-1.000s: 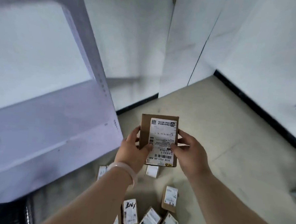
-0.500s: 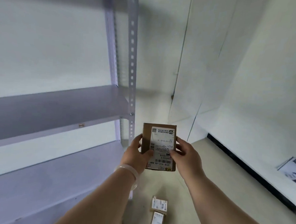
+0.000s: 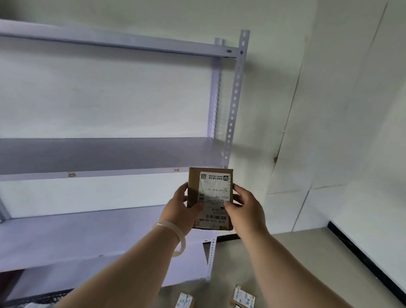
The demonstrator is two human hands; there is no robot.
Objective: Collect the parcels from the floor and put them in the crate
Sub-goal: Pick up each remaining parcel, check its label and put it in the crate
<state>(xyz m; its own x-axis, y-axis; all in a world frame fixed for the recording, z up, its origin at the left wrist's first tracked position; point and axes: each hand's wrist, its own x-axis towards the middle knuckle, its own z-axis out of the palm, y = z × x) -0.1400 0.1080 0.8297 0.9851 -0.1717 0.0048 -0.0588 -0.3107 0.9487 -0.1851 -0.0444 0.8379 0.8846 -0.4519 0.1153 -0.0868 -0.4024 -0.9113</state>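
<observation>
1. Both arms reached forward; the left grip point(image 3: 179, 210) and right grip point(image 3: 247, 209) curled round the parcel point(image 3: 215, 189), holding it upright in mid-air.
2. The rack point(image 3: 232, 108) stood to the left, with bare floor point(image 3: 297, 257) to the right.

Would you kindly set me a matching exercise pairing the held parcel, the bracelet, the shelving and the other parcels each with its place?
Things:
1 labelled cardboard parcel
2 pale bracelet
3 metal shelving unit
4 small parcels

Places:
A on the floor, at the bottom of the view
B worn just behind the left hand
C against the wall, at the left
D gripped between left hand and right hand

Pairs: 1-D, 2-B, 3-C, 4-A
</observation>
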